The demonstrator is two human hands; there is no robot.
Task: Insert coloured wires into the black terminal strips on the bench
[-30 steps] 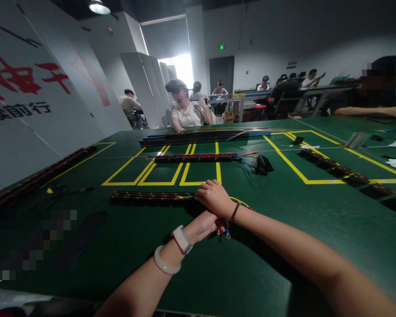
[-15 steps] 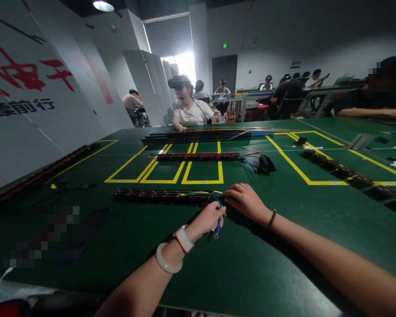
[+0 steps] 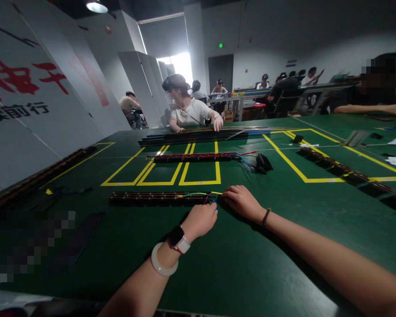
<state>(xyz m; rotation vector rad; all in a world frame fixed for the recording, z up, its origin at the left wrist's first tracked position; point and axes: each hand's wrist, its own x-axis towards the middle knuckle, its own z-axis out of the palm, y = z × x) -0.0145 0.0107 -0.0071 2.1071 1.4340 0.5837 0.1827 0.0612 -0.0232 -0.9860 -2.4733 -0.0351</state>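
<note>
A long black strip with metal bars (image 3: 145, 199) lies on the green table (image 3: 244, 268) in front of me. From its right end come a yellow-green wire (image 3: 192, 194), a short red wire (image 3: 205, 200) and a blue wire (image 3: 216, 198). My left hand (image 3: 200, 220), with a watch and a pale bangle on the wrist, is closed around the blue wire beside that end. Just to the right, my right hand (image 3: 242, 202) has its fingers together on the tip of the yellow-green wire. Both hands rest low, close to the tabletop.
Another strip with red and blue wires (image 3: 194, 157) lies farther off, across yellow tape outlines, with a black part (image 3: 263, 164) at its right. More strips lie at the right (image 3: 346, 169) and left edge (image 3: 42, 175). A co-worker (image 3: 191, 110) sits across the table.
My left hand has turned over, bringing the watch face into view, and the blue wire's hanging end with its ring lug is now hidden. My right hand stays on the yellow-green wire.
</note>
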